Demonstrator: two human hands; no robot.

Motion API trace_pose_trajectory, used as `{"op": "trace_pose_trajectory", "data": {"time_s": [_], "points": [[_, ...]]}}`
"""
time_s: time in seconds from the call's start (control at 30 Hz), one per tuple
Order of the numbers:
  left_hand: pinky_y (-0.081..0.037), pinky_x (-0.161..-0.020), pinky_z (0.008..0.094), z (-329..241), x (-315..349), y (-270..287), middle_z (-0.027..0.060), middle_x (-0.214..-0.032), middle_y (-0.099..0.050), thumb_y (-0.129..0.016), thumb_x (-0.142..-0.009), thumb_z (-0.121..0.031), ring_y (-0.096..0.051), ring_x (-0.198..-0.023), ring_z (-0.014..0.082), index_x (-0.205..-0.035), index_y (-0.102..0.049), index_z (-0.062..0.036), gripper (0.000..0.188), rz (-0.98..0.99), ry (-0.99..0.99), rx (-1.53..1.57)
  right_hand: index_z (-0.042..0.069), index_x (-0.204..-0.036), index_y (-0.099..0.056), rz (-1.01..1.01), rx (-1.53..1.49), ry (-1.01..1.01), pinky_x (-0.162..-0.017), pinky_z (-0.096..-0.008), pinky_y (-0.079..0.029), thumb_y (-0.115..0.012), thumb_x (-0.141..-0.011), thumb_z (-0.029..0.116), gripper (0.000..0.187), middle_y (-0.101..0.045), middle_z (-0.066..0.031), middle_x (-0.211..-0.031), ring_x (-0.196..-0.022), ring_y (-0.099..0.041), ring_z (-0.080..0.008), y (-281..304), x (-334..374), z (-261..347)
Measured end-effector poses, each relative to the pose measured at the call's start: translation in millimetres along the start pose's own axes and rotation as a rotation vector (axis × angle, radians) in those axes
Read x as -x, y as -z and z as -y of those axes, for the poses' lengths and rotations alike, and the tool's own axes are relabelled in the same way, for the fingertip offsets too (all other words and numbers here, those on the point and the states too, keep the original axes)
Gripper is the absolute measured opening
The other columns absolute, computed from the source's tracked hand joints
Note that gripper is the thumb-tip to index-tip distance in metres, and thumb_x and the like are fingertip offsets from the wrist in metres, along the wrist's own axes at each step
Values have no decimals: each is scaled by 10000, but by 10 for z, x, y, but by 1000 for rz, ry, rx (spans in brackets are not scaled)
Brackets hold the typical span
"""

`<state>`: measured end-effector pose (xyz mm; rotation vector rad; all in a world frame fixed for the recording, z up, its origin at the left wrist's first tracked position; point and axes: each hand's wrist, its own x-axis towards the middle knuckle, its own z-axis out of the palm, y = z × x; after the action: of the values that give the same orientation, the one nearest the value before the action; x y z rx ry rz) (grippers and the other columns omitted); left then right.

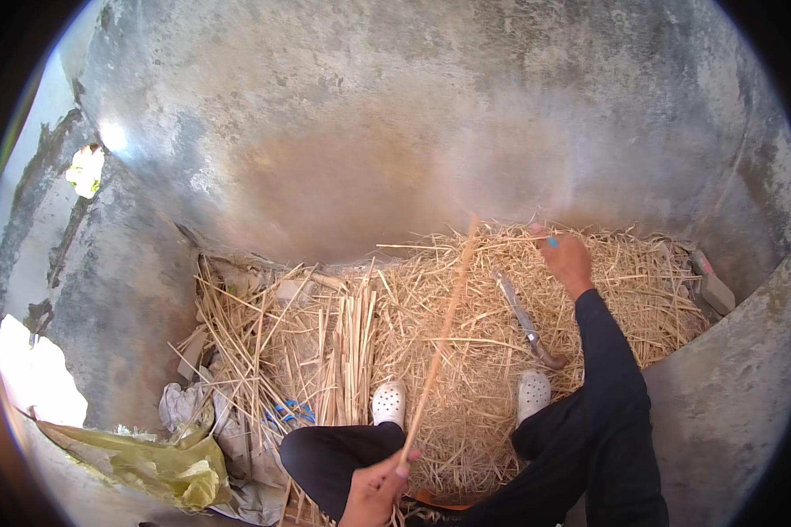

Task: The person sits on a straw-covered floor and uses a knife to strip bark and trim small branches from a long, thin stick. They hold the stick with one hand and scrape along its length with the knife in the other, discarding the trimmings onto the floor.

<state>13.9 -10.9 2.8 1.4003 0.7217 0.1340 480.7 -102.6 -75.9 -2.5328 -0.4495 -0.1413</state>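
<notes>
one long stalk (pixel 447 329) is slanting ahead of the left hand (pixel 375 489), which is clamping its near end; blur is hiding whether the right hand (pixel 567 263), farther ahead and right, is gripping anything. a steady hold is probably mattering most: the wall (pixel 343 123) is limiting reach ahead, and the knife (pixel 517 309) is lying rightward.

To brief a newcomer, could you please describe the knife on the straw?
Below the grey wall spreads pale straw. On it, just beyond the right white shoe, lies the knife. Its grey blade and curved brown handle set it apart from the straw.
</notes>
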Motion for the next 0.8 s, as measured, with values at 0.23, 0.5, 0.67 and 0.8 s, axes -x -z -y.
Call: {"op": "trace_pose_trajectory", "data": {"time_s": [0.23, 0.5, 0.67, 0.8], "points": [[-295, -519, 190, -82, -563, -79, -60, -641, -401, -507, -1018, -171, -356, -563, 22, -1345, -516, 42, 390, 0, -119, 173, 109, -546, -623, 171, -181, 754, -436, -396, -419, -531, -784, 783, 721, -516, -93, -453, -419, -546, -258, 242, 1232, 1050], [-258, -505, 182, -162, -402, -236, -87, -659, -409, -500, -1010, -93, -329, -569, 3, -1347, -519, 31, 360, 2, -72, 64, 114, -534, -626, 64, -185, 640, -377, -359, -390, -395, -791, 854, 817, -495, -67, -420, -366, -520, -224, 91, 978, 999], [-259, -503, 192, -242, -348, -257, -77, -662, -436, -547, -998, -151, -352, -567, 3, -1283, -568, 58, 354, -89, -125, -39, 114, -560, -622, 190, -179, 812, -373, -366, -365, -313, -799, 875, 856, -506, -54, -446, -375, -503, -212, 136, 1357, 1114], [-250, -505, 189, -164, -233, -264, -90, -664, -443, -550, -995, -139, -346, -570, -6, -1258, -591, 54, 328, -105, -114, -150, 116, -524, -596, 49, -158, 678, -389, -378, -382, -371, -812, 845, 816, -481, -49, -419, -372, -502, -214, 3, 949, 965]]}}
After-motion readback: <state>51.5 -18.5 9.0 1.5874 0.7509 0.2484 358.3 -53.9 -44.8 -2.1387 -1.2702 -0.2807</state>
